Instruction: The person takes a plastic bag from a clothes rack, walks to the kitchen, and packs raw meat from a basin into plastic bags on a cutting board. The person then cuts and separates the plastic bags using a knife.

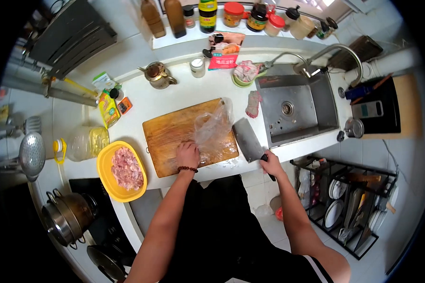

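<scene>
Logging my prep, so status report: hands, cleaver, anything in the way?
Right hand gripping cleaver. Left hand on cutting board. Possibly in the way: plastic bag on the board.

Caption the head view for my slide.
Right hand grips a cleaver; left hand rests on a cutting board with a clear plastic bag.

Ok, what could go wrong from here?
The clear plastic bag lies loose on the cutting board by the left hand, so it could snag under the blade.
The right hand holds the cleaver at the counter's front edge; a loose grip might let it fall.
The yellow tub of meat sits near the edge, so a bump could tip it.
</scene>
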Demonstrator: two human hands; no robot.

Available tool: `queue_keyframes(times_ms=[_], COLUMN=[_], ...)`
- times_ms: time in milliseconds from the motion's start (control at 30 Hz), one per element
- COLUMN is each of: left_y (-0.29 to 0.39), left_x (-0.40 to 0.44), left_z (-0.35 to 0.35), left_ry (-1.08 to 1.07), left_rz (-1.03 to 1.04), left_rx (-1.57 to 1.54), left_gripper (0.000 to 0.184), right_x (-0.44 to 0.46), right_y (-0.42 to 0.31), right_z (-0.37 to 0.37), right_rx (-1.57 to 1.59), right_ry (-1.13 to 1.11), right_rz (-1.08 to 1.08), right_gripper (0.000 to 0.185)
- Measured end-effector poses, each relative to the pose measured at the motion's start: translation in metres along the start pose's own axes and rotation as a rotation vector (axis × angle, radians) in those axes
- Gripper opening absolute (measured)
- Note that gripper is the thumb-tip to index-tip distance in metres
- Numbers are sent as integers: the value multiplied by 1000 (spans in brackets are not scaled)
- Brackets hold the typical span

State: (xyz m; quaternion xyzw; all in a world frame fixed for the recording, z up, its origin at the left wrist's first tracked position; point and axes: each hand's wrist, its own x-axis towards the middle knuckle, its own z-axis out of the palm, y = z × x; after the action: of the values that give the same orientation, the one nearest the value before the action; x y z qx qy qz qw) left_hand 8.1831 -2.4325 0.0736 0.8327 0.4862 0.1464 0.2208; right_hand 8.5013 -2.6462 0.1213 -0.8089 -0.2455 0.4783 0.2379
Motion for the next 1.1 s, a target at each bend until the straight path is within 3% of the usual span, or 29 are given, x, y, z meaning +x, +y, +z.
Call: queue_keyframes(times_ms=[67, 133, 200, 233, 300, 467, 733, 933, 1100], left_y=[0, 3, 12, 13, 11, 4, 11, 11, 8], left_x=[-1, -5, -8, -12, -28, -48, -37, -31, -29], left_z=[3, 0, -17, -23, -34, -25, -20, -16, -4], left_ry=[14, 20, 35, 42, 176, 147, 92, 14, 75], left_rz=[-37, -73, -138, -146, -136, -152, -102, -113, -46], left_rx=[-3, -11, -147, -148, -187, -210, -54, 25, 13], left_gripper=[20, 28, 46, 46, 57, 61, 64, 53, 43], right_x=[-19, -39, -62, -69, -61, -18, -1, -7, -6], right_y=[-13, -32, -86, -113, -140, -157, -147, -126, -148], right_z=[-11, -18, -12, -5, 25, 125, 167, 167, 177], right_rx=[79, -31, -52, -86, -119, -233, -490, -511, -582], right_ry=[-21, 159, 178, 164, 134, 71, 10, 10, 20], right_rz=[-21, -241, -295, -360, -524, -743, -648, -614, -627], right_gripper=[23, 23, 24, 23, 22, 21, 16, 16, 19])
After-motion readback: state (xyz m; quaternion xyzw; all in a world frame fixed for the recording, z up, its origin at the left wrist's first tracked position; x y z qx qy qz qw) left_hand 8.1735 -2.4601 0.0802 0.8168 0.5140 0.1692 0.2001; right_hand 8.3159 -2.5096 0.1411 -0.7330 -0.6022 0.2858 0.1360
